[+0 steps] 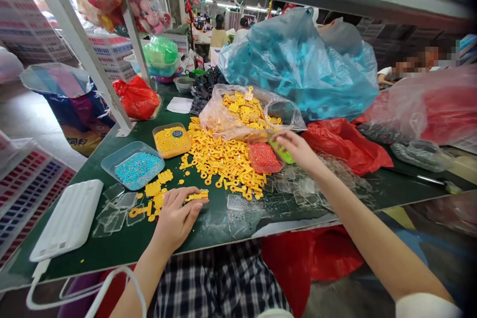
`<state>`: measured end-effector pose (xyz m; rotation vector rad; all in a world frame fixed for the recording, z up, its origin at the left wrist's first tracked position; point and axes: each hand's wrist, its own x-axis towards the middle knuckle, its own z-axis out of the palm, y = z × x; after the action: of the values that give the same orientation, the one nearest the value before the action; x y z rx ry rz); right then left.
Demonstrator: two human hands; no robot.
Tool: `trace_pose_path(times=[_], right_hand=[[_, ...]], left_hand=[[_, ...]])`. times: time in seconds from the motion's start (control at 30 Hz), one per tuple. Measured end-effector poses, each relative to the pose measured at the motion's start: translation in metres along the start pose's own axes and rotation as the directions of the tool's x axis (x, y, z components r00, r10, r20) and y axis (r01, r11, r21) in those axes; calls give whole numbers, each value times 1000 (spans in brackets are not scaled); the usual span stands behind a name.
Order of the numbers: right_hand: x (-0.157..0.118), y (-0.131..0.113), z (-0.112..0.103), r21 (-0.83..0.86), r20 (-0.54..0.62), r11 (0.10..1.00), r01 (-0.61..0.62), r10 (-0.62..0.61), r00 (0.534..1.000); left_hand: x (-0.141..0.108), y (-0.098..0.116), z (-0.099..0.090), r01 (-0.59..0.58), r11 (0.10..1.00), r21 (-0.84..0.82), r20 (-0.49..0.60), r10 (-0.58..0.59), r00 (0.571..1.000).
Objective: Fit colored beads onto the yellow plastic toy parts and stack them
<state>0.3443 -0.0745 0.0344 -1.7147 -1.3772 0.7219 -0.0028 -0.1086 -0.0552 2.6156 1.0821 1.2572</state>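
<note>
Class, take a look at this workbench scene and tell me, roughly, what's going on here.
A seated person is working at a green-topped workbench. Their left hand rests on a yellow plastic piece near a loose heap of yellow plastic pieces, while their right hand reaches to a green piece beside a tray of red beads. Trays of blue beads and yellow beads sit nearby, among clear plastic offcuts.
</note>
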Motion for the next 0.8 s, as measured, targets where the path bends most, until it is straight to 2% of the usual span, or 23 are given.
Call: trace_pose_path(times=[0.03,0.07,0.1,0.13,0.17,0.2,0.23,0.37,0.53,0.7,0.8], right_hand=[[-16,-2,6,-99,79,993,62,-55,995],[-32,-2,13,-337,218,915,222,-154,964],[-46,-1,20,-533,326,768,355,-201,924],[-56,1,26,-678,385,606,416,-189,903],[-64,3,32,-767,410,468,439,-169,896],[-68,6,39,-816,407,382,434,-152,901],[-70,9,44,-844,393,337,417,-138,909],[-60,17,59,-873,372,294,390,-119,921],[-52,20,55,-884,354,277,376,-126,927],[-51,31,47,-874,288,295,386,-324,901],[-52,34,49,-817,237,386,427,-451,861]], left_hand=[[0,1,0,-4,1000,-5,-1,4,1000],[0,1,0,-4,1000,-8,-1,4,1000],[0,1,0,-1,1000,-10,2,1,1000],[1,2,-1,3,1000,-10,5,-3,1000],[1,2,-1,4,1000,-7,6,-4,1000],[1,2,-2,2,1000,-1,4,-2,1000],[2,3,-3,-4,1000,9,-2,4,1000],[3,6,-5,-20,998,66,-20,22,1000],[4,7,-5,-8,990,141,-62,17,998],[1,4,-6,130,966,225,-225,-78,971],[0,3,-5,159,964,213,-234,-108,966]])
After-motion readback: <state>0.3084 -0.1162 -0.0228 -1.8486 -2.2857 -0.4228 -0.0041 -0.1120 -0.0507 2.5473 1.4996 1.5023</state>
